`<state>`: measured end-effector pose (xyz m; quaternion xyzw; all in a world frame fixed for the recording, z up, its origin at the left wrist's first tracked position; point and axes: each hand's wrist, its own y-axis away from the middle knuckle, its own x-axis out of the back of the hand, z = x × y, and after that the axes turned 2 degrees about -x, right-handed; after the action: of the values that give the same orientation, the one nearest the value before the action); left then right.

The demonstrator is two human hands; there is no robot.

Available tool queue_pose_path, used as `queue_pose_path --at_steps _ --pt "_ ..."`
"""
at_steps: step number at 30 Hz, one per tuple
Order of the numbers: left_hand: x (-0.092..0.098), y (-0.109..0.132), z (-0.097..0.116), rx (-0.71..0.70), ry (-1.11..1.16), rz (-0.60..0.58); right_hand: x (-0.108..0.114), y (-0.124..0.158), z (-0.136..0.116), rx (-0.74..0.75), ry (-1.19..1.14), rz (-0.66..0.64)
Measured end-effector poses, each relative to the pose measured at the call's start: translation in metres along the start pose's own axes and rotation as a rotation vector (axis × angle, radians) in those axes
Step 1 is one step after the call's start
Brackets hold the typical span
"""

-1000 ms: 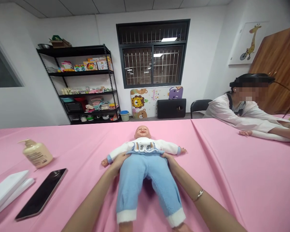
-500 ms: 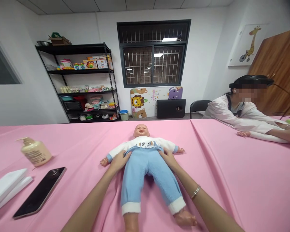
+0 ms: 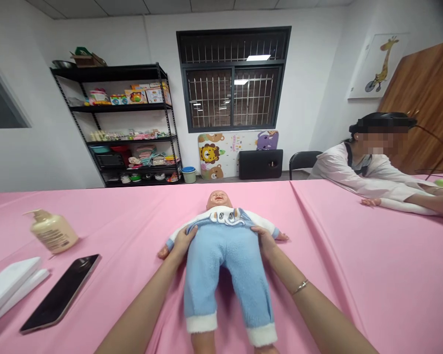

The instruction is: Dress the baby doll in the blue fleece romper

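Pink tabletop (image 3: 354,275); baby doll (image 3: 225,275), fingers (image 3: 186,241) on waist

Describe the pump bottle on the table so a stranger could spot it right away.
Find the long pink table, with a baby doll lying in the middle. Left of the doll, above a black phone, sits a cream pump bottle, the only thing there with a pump top.

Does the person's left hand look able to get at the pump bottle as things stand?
Probably yes. The left hand rests on the baby doll's waist, and no object stands between it and the pump bottle on the pink tabletop.
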<state>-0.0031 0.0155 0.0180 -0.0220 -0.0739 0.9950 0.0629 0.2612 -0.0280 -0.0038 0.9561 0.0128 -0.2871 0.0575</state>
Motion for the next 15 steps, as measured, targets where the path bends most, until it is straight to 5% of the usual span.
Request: queue_pose_path --at_steps 5,9,15 --pt "0.012 -0.007 -0.005 -0.01 0.166 -0.127 0.006 0.002 -0.028 0.075 0.087 -0.019" --pt "0.01 -0.01 -0.006 -0.006 0.301 -0.196 -0.002 -0.002 -0.028 0.157 0.208 -0.055" --pt "0.016 -0.019 -0.019 -0.172 0.027 0.177 -0.001 -0.017 -0.015 0.397 0.535 0.517"
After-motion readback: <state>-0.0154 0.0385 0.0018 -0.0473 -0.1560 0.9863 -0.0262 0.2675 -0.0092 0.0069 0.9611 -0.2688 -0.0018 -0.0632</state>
